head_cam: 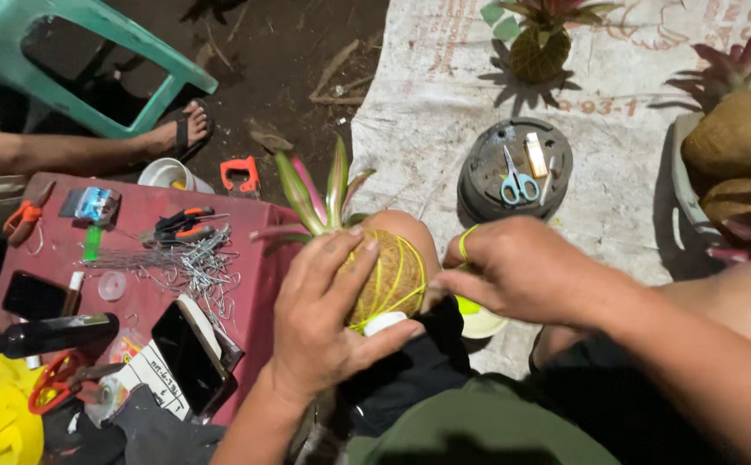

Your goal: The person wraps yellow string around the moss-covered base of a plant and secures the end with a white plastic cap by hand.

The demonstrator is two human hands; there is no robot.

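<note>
Evidently to steady it for binding, the left hand (328,314) cups the round, yellow-string-wrapped coir plant ball (386,277) on the knee; the right hand (517,271) pinches the taut yellow string (464,243).

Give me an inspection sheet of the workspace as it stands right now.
Surface: red table on the left; white sheet over dark soil.
Job's things: coir ball with a red-green plant, wrapped in yellow string.
Clutter: loose wire pins, pliers, two phones, scissors on a round dark lid.
Hands: left hand cups the ball; right hand has string looped on its fingers.
Cables: nothing seen.
Surroundings: teal stool, another person's sandalled foot, finished balls on the right.
</note>
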